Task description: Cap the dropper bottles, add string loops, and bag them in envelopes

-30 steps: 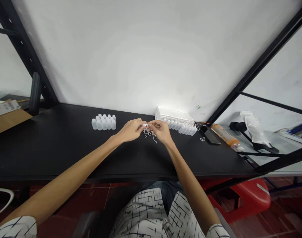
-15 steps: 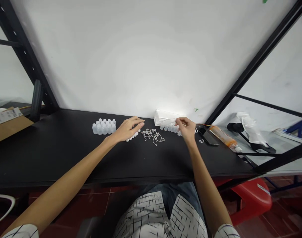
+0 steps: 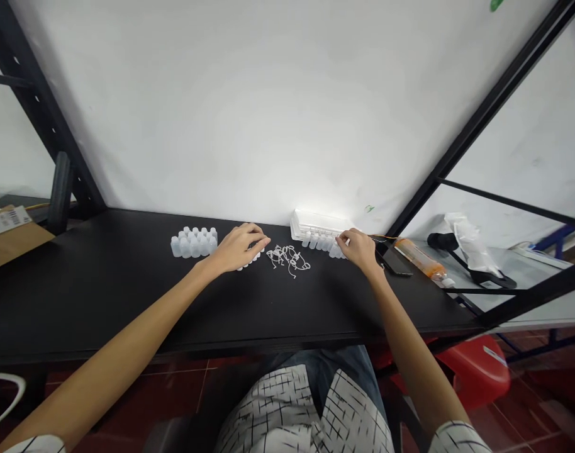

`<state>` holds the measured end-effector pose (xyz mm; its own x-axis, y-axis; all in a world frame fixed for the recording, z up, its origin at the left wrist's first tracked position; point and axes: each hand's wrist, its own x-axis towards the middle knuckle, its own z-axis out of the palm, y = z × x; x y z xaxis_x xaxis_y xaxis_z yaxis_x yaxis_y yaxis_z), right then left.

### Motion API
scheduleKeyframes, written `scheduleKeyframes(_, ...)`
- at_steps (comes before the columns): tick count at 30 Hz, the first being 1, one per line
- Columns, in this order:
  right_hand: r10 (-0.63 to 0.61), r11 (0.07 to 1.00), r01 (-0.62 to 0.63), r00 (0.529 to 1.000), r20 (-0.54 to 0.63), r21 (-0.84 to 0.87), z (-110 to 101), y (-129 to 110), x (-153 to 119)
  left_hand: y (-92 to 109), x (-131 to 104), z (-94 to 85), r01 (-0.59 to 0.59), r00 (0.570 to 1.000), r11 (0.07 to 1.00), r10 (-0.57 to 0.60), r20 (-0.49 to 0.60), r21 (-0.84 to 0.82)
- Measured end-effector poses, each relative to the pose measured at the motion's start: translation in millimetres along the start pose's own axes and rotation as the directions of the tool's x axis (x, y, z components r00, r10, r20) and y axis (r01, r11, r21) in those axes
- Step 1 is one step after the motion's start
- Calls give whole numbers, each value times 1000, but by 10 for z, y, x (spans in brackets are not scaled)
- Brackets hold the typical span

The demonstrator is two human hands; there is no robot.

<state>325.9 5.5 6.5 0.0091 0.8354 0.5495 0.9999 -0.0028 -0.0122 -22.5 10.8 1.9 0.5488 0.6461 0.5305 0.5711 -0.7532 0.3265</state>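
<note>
My left hand [image 3: 241,247] is over a group of small white caps [image 3: 256,257], partly hiding them. Its fingers are bent, with a gap between thumb and forefinger and nothing visible in them. My right hand [image 3: 360,249] is at the right end of several small translucent plastic bottles [image 3: 319,241]. Its thumb and fingertips are drawn together by the end bottle; what they hold, if anything, is hidden. Between the hands lies a loose pile of thin white looped strips [image 3: 288,258]. A block of similar capped bottles [image 3: 194,243] stands left of my left hand.
A stack of white flat pieces [image 3: 316,221] lies behind the bottles, against the wall. On the right are a dark phone-like slab [image 3: 396,261] and an orange-labelled tube [image 3: 422,259]. A cardboard box [image 3: 16,236] sits at the far left of the black table [image 3: 127,296].
My right hand has lowered slightly to the bottle row, and its fingers have come closer together. My left hand stays over the caps, its thumb-finger gap narrower. The view has shifted a little.
</note>
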Motion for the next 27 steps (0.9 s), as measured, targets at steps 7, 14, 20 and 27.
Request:
scheduleKeyframes(7, 24, 995, -19, 999, 48, -98, 47, -9, 37, -21, -1, -5, -19, 999, 998, 21, -25, 62)
scheduleKeyframes(14, 28, 992, -28, 1000, 3, -125, 51, 15, 14, -1, 0, -16, -39, 998, 994, 44, -47, 99)
scheduleKeyframes(20, 67, 998, -67, 978, -198, 7, -53, -71, 23, -207, 14, -333, 67, 989, 985, -45, -141, 158)
scheduleKeyframes(27, -5, 959, 105, 934, -358, 261, -61, -556, 156, -615, -133, -808, 340, 938, 918, -317, -139, 204)
